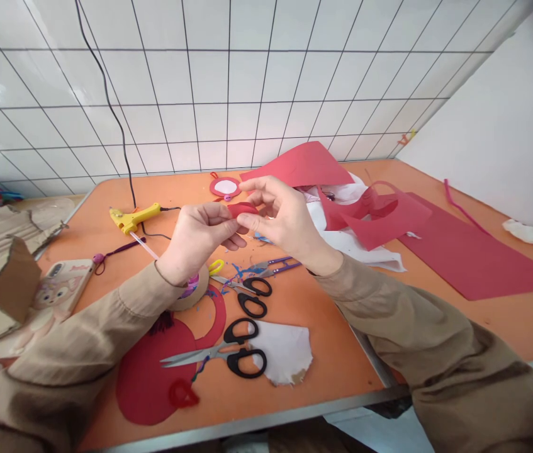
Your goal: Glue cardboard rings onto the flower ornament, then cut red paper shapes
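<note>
Between my two hands, above the middle of the orange table (323, 352), is a small piece of red paper or felt (241, 209). My left hand (202, 236) pinches its left side, and the fingers of my right hand (281, 217) close on its right side. Part of the piece is hidden by the fingers. Below them lie black-handled scissors (240, 355), a second black-handled pair (253, 297) and purple-handled snips (273, 267). Under the front scissors rests a red round sheet (146, 377), with a white scrap (287, 352) beside it.
A yellow glue gun (134, 218) stands at the back left, its black cord (115, 113) running up the tiled wall. Farther left are a phone (61, 286) and cardboard (11, 270). Red sheets (474, 251) and white cloth (365, 248) cover the right. A red-rimmed disc (224, 187) lies behind my hands.
</note>
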`<state>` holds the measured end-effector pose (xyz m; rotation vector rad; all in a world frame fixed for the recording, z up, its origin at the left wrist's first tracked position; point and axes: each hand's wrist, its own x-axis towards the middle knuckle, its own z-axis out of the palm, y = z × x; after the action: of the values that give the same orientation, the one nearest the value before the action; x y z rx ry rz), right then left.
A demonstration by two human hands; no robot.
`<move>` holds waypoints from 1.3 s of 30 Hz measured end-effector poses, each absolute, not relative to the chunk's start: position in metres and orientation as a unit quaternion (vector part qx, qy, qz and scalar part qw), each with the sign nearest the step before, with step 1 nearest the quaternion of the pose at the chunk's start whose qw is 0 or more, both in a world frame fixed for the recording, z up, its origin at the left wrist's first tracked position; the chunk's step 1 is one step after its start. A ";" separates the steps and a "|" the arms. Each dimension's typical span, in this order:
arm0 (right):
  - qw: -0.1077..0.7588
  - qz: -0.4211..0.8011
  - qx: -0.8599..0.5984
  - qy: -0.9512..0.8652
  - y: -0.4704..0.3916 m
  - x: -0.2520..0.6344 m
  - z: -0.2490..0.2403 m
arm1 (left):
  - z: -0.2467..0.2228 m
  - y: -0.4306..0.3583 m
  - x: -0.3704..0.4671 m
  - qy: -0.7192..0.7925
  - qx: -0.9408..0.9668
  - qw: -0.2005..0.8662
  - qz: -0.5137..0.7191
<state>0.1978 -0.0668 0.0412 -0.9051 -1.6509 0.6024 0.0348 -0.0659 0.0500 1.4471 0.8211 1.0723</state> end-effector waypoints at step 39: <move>0.558 0.302 -0.377 -0.675 -0.069 0.193 0.043 | 0.051 -0.062 0.030 0.325 0.623 0.587 0.402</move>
<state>0.1933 -0.0691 0.0428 -0.8892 -1.5921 0.7129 0.0295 -0.0621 0.0513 1.4513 0.7568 0.9365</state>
